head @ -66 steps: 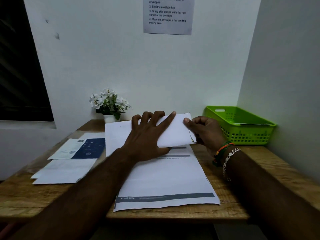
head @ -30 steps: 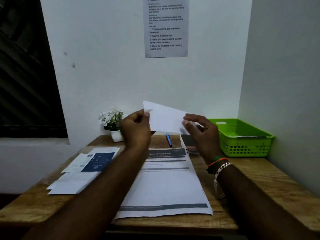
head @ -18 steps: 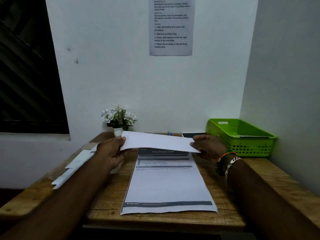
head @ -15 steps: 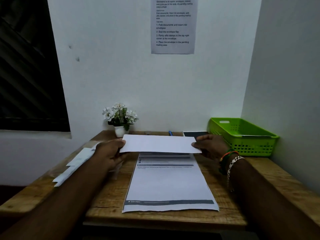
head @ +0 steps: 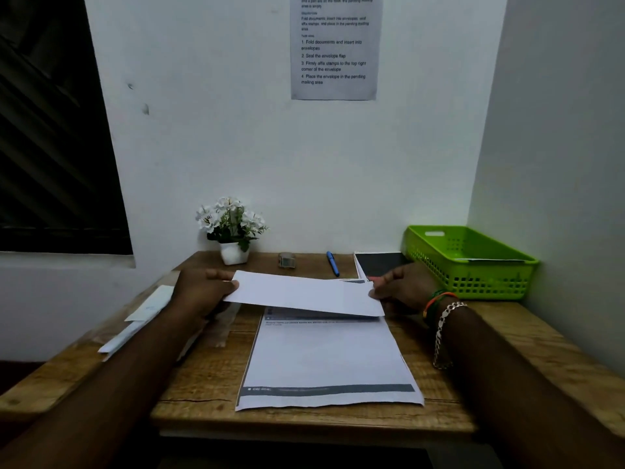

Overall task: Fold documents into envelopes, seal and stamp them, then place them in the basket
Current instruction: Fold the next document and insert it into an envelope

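Here, centre frame: the left hand (head: 203, 292) and the right hand (head: 402, 287) are each pinching an end of a folded white paper sheet (head: 304, 294), holding it just above a flat printed white document (head: 326, 363) lying on the wooden desk (head: 507, 336). The green plastic basket (head: 473, 262) is sitting at right.

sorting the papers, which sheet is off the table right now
The folded white sheet, held by the left hand and right hand; the others lie flat.

Folded white paper (head: 304, 294) is held at both ends, left hand (head: 203, 291) and right hand (head: 402, 286), above printed document (head: 324, 360) on wooden table (head: 507, 336). Green basket (head: 470, 262) sits far right.
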Motion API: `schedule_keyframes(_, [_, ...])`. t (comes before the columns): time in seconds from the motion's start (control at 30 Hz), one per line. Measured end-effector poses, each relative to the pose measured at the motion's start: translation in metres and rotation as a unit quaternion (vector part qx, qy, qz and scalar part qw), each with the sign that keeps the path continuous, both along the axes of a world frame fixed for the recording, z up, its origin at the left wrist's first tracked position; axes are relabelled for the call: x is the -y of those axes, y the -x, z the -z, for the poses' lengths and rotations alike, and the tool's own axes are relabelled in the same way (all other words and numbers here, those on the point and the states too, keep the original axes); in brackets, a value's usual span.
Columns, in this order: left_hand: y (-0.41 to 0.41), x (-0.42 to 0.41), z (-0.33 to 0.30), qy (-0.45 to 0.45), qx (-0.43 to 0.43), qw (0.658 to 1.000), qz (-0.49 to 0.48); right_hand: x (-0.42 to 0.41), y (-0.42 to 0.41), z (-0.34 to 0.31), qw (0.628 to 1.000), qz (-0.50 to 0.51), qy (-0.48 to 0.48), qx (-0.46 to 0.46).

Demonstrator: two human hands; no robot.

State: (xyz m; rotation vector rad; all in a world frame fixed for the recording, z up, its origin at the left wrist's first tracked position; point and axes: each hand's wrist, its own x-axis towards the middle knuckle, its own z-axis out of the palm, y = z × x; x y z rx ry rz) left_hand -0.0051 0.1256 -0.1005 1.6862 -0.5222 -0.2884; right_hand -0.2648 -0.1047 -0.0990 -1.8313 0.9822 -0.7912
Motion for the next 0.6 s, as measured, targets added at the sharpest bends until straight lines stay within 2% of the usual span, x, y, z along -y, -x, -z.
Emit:
schedule_keyframes(0.27, [-0.005, -0.003, -0.003, -0.058, 0.133, 0.989, -0.014, -0.002, 0.001, 0.003, 0.999, 0.004, -0.032, -0.003])
schedule_keyframes(0.43, [-0.011, -0.004, 0.001, -0.116, 0.192, 0.974, -0.027, -0.001, 0.0, 0.008, 0.999, -0.005, -0.011, -0.031])
schedule_keyframes(0.5, [-0.012, -0.003, 0.006, -0.178, 0.228, 0.957, -0.025, 0.0, -0.002, 0.011, 0.999, 0.004, 0.01, -0.046])
schedule_keyframes(0.6, [-0.006, -0.004, 0.011, -0.281, 0.294, 0.913, -0.035, 0.002, -0.004, 0.011, 0.996, 0.008, 0.04, -0.08])
